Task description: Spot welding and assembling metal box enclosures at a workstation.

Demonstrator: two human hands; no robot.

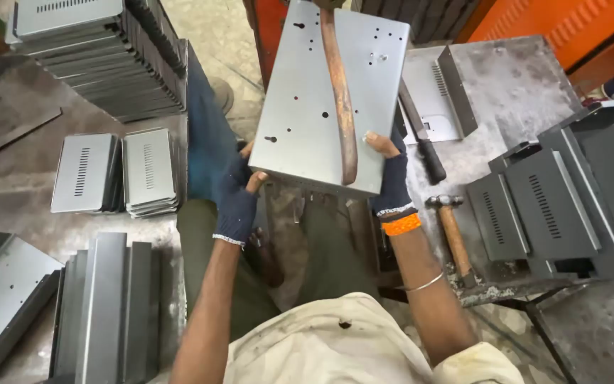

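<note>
I hold a grey sheet-metal panel (307, 92) with small punched holes, tilted up in front of me. My left hand (238, 199), in a dark fingerless glove, grips its lower left corner. My right hand (391, 178), also gloved, with an orange band at the wrist, grips the lower right edge and presses a rusty curved metal bar (340, 99) against the panel's face. The bar runs from the panel's top down to its lower edge.
A hammer (451, 229) and a black-handled tool (423, 139) lie on the workbench (506, 92) at right, beside dark vented metal covers (556, 206). Stacks of grey vented panels (101, 50) stand at left; more bent sheets (104, 306) sit lower left.
</note>
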